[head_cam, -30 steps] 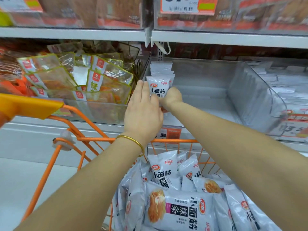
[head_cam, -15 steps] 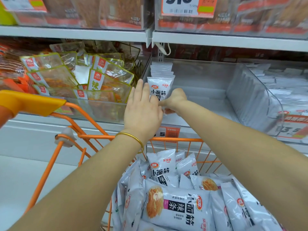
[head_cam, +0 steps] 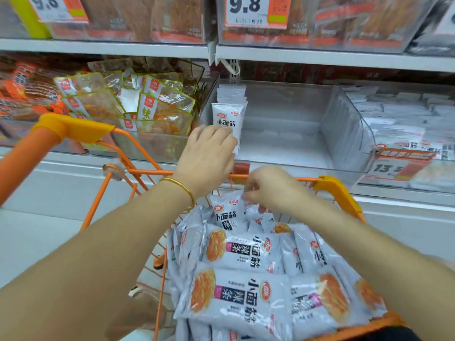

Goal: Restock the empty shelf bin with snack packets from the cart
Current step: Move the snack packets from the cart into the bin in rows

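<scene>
A clear plastic shelf bin (head_cam: 344, 124) holds a short row of white snack packets (head_cam: 229, 114) standing upright at its left end; the other part of its floor is bare. My left hand (head_cam: 209, 153) rests flat against the front packet of that row. My right hand (head_cam: 268, 188) is low over the orange cart (head_cam: 337, 190), fingers pinched on the top edge of an upright white packet (head_cam: 225, 212). The cart is piled with several more white and grey snack packets (head_cam: 246, 286).
To the left, a bin of clear yellow-edged packets (head_cam: 138, 107) stands beside the cart's handle (head_cam: 71, 129). On the right a full bin of white packets (head_cam: 406, 124) carries a 13.5 price tag. The upper shelf (head_cam: 320, 57) overhangs with 9.8 tags.
My right hand has left the row in the bin and dropped down to the cart, closing on a packet there. My left hand stays against the row.
</scene>
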